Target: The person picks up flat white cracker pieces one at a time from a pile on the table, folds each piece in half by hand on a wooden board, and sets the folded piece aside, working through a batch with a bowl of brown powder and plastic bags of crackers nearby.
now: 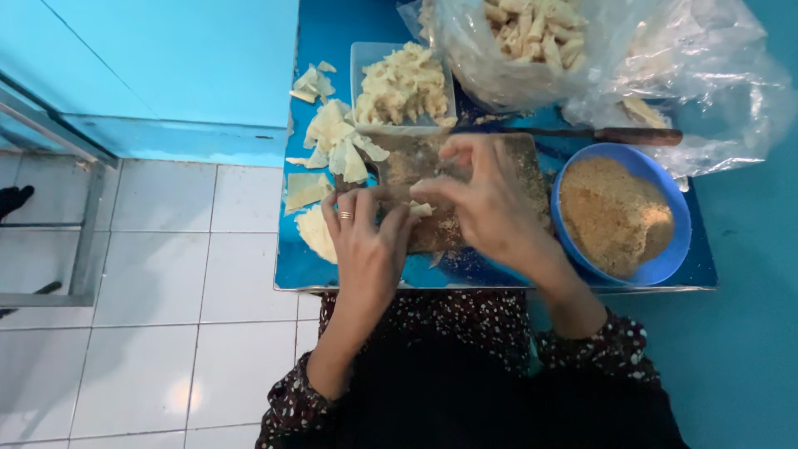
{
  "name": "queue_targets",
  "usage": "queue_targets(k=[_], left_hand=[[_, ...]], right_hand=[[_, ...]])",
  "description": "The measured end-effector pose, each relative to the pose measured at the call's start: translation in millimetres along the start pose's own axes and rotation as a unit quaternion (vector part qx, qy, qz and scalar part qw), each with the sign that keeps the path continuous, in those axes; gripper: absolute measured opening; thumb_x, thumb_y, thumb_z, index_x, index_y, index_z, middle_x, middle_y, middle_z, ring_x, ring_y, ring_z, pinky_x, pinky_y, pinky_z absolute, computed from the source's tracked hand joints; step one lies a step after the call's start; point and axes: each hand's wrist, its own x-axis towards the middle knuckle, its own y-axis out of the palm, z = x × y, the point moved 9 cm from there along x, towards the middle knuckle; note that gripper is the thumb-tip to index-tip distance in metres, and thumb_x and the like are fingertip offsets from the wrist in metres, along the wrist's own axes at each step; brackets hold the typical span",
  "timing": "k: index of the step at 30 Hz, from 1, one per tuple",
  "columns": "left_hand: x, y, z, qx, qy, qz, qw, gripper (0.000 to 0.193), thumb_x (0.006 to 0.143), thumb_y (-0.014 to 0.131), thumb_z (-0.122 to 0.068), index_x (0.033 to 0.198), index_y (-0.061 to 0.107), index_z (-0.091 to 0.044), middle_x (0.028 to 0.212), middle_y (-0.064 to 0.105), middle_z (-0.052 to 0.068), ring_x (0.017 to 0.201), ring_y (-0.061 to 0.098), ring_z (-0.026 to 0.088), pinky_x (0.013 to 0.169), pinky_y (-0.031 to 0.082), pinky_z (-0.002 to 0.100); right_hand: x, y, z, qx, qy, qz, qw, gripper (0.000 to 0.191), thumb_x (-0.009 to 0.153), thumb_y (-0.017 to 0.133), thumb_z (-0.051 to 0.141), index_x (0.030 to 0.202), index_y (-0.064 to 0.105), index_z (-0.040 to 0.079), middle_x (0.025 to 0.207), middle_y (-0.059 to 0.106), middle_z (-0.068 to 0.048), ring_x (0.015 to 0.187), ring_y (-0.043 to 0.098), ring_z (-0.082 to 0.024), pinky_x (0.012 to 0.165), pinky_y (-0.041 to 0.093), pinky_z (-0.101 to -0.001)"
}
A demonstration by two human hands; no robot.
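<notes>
My left hand [366, 241], with a ring on one finger, and my right hand [482, 199] meet over a brown wooden cutting board [524, 166] dusted with crumbs. Between the fingertips of both hands sits a small pale piece of wrapped food [421, 208], pinched from both sides. A blue bowl [665, 266] of golden crumbs [615, 216] stands just right of my right hand.
Pale thin wrapper sheets [332, 137] lie scattered on the blue table [299, 270] at the left. A clear tray [359, 58] of pale food stands behind the board, plastic bags [507, 75] with rolled pieces beyond, and a wooden-handled knife [640, 135]. White tiled floor lies left.
</notes>
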Motion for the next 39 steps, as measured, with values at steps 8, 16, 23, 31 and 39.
queue_targets(k=[8, 16, 23, 31, 39], left_hand=[[4.4, 3.4, 4.9, 0.022, -0.015, 0.008, 1.000, 0.013, 0.091, 0.075, -0.018, 0.097, 0.070, -0.007, 0.121, 0.058, 0.010, 0.117, 0.052, 0.033, 0.113, 0.029, 0.064], [7.7, 11.6, 6.3, 0.085, 0.023, 0.079, 0.993, 0.015, 0.085, 0.063, -0.007, 0.099, 0.070, -0.003, 0.130, 0.055, 0.014, 0.126, 0.048, 0.034, 0.116, 0.023, 0.070], [29.4, 26.5, 15.1, 0.192, -0.008, 0.081, 0.978, 0.017, 0.086, 0.062, -0.009, 0.101, 0.066, -0.002, 0.138, 0.050, 0.022, 0.130, 0.045, 0.040, 0.112, 0.019, 0.075], [17.7, -34.5, 54.0, 0.048, -0.087, 0.007, 0.995, 0.025, 0.091, 0.073, -0.019, 0.112, 0.069, -0.005, 0.139, 0.052, 0.020, 0.126, 0.045, 0.041, 0.110, 0.032, 0.059], [-14.2, -64.6, 96.6, 0.021, -0.129, 0.063, 0.989, 0.031, 0.079, 0.083, -0.019, 0.107, 0.073, -0.007, 0.124, 0.057, 0.017, 0.115, 0.046, 0.040, 0.099, 0.036, 0.051]], right_hand=[[-4.0, 13.0, 16.8, -0.133, -0.022, -0.013, 0.991, 0.025, 0.091, 0.071, 0.017, 0.115, 0.076, 0.023, 0.129, 0.053, -0.008, 0.115, 0.052, -0.030, 0.099, 0.038, -0.0482], [-7.5, 11.9, 11.7, -0.025, 0.039, -0.014, 0.999, 0.022, 0.086, 0.075, 0.026, 0.107, 0.074, 0.017, 0.131, 0.056, -0.008, 0.109, 0.053, -0.028, 0.093, 0.039, -0.0481], [4.2, 25.6, -0.9, -0.123, 0.092, -0.044, 0.987, 0.011, 0.092, 0.073, 0.021, 0.103, 0.074, 0.016, 0.126, 0.055, -0.008, 0.112, 0.055, -0.029, 0.094, 0.038, -0.0507], [14.6, 7.1, 6.3, -0.042, 0.058, -0.016, 0.997, 0.014, 0.093, 0.076, 0.023, 0.096, 0.071, 0.010, 0.111, 0.067, -0.008, 0.104, 0.065, -0.028, 0.085, 0.045, -0.0473], [33.9, -109.1, -43.0, -0.278, 0.021, -0.183, 0.943, 0.040, 0.086, 0.065, -0.009, 0.125, 0.068, -0.003, 0.109, 0.067, -0.020, 0.104, 0.062, -0.042, 0.088, 0.047, -0.0498]])
